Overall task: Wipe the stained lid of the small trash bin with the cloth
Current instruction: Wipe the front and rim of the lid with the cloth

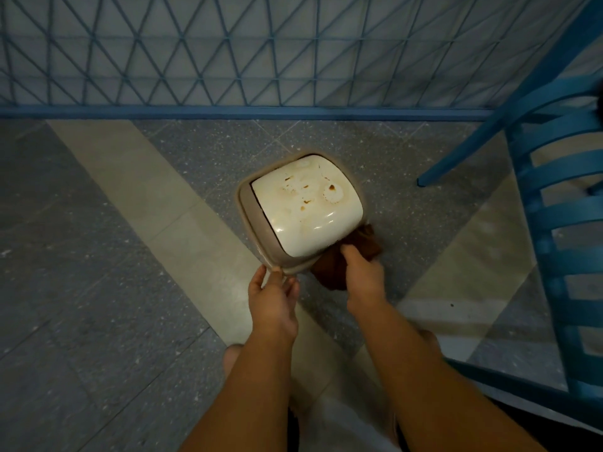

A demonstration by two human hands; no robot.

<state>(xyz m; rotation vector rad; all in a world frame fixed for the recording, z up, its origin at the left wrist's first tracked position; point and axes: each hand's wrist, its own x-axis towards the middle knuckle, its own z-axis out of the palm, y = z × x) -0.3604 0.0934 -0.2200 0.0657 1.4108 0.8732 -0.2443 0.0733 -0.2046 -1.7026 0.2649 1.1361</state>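
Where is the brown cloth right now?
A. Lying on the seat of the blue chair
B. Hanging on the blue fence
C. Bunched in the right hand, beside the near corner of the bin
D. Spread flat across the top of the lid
C: the right hand grips the brown cloth just off the lid, whose brown stains are uncovered.

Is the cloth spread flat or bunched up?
Bunched: the cloth is gathered in the right hand beside the lid, hanging in folds, not yet on the stains.
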